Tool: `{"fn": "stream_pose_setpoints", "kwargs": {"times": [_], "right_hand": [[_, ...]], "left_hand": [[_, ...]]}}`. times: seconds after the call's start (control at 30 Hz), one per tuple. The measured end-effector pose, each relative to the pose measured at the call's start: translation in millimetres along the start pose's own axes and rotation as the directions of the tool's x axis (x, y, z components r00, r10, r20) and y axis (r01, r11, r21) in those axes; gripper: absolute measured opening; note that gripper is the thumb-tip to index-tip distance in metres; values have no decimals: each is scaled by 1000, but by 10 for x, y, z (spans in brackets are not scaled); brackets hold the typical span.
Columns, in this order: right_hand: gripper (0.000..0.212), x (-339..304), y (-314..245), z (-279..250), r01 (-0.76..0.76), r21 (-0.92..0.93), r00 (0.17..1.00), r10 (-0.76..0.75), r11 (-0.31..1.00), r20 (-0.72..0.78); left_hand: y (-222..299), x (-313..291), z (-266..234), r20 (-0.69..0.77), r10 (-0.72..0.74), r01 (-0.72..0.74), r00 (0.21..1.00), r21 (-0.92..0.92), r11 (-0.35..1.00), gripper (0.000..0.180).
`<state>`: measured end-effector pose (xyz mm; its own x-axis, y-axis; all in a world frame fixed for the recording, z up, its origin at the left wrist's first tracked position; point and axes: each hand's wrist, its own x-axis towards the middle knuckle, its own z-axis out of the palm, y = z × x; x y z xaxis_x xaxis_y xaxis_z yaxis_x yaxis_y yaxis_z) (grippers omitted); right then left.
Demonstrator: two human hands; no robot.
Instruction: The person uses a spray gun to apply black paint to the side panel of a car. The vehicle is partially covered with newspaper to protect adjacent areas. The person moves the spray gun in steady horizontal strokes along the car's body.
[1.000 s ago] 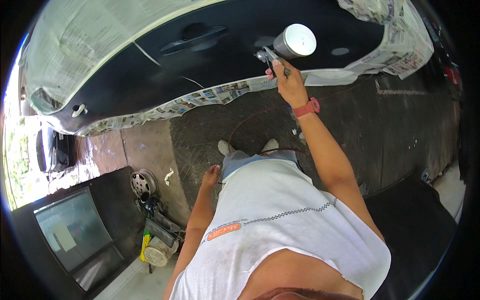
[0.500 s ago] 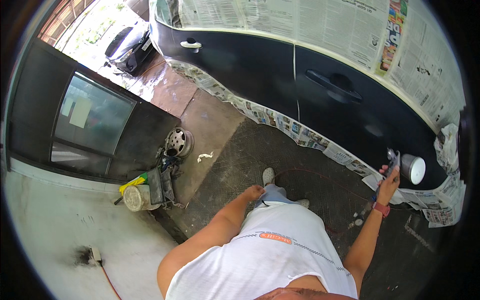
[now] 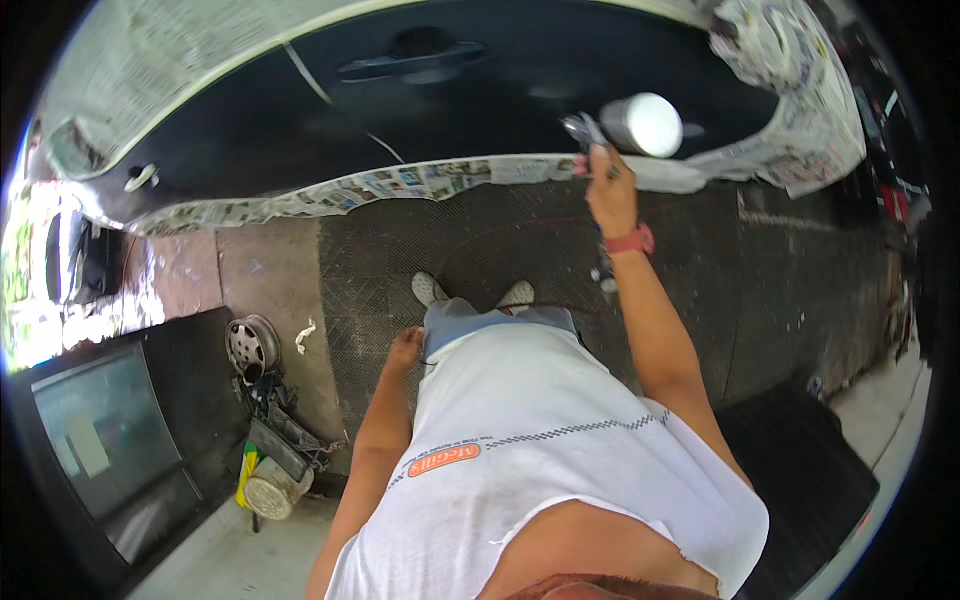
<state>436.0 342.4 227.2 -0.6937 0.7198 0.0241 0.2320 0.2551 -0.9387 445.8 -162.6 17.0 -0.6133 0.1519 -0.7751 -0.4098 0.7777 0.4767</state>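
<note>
My right hand (image 3: pixel 612 190) is closed round the grip of a spray gun (image 3: pixel 587 132), held out toward the car side. A cup (image 3: pixel 643 125) with a white round end sits on the gun. Close in front of it lies the dark, matte car door panel (image 3: pixel 500 85), with a door handle (image 3: pixel 415 60) to the left of the gun. Newspaper masking (image 3: pixel 440 183) runs along the panel's lower edge. My left hand (image 3: pixel 405 348) hangs beside my shorts (image 3: pixel 497 319), its fingers curled, with nothing visible in them.
More newspaper (image 3: pixel 775 45) covers the car at the right end. A thin reddish hose trails over the dark textured floor mat (image 3: pixel 370 270). At left stand a wheel rim (image 3: pixel 252 345), a whitish bucket (image 3: pixel 277 490) and a dark door with a window (image 3: pixel 100 420). Another car (image 3: pixel 85 258) is outside.
My view has turned to the right, so the car side now spans the top. The spray gun remains in my right hand close to the panel, and my left hand stays low by my hip.
</note>
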Motion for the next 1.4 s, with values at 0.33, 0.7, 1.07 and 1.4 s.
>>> {"fn": "stream_pose_setpoints", "kwargs": {"times": [0.33,0.7,1.07,1.4], "right_hand": [[45,-35,-26,466,60,86,989,-71,994,129],[45,21,192,-212,-52,24,990,55,998,-129],[47,-137,252,244,-31,21,999,32,999,-7],[46,-91,32,729,32,52,976,-43,998,212]], "left_hand": [[-395,87,-158,22,-27,28,999,-28,999,56],[-153,140,-178,32,15,-16,999,35,999,58],[-197,164,-228,-56,66,-59,996,118,991,60],[-331,-25,-43,-82,10,-4,997,71,997,63]]}}
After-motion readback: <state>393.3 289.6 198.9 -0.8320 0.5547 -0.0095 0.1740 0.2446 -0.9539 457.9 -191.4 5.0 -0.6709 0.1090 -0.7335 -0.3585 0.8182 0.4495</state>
